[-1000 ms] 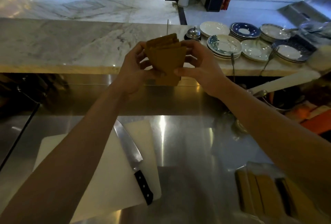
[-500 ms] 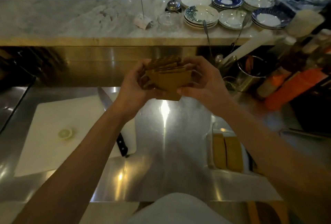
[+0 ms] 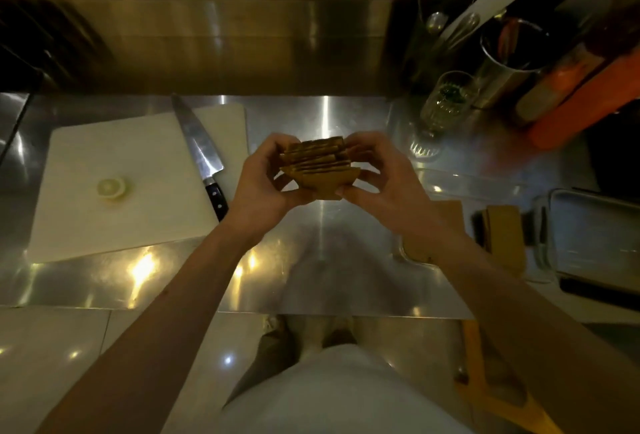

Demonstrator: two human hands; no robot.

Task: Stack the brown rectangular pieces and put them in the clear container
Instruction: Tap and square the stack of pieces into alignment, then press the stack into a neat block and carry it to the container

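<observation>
A clear container (image 3: 540,225) sits on the steel counter (image 3: 322,260) at the right, partly hidden behind the right forearm. Inside it, brown rectangular pieces (image 3: 504,236) stand on edge in two groups, one largely covered by the arm. Just right of it lies a metal tray (image 3: 595,236); what it holds cannot be made out. At the far right stand a glass (image 3: 446,101) with something green inside and a metal cup (image 3: 509,59) holding utensils.

The stack of brown pieces (image 3: 317,165) is held up above the middle of the counter, left of the container and apart from it. The left hand (image 3: 263,184) curls around its left side and the right hand (image 3: 384,180) around its right side, fingers closed against the edges and thumbs at the near corners. The pieces are uneven, some corners fanning out at the near side.

To the left lies a white cutting board (image 3: 114,191) carrying a round pale slice (image 3: 111,187) and a knife (image 3: 201,153), its black handle pointing near.
</observation>
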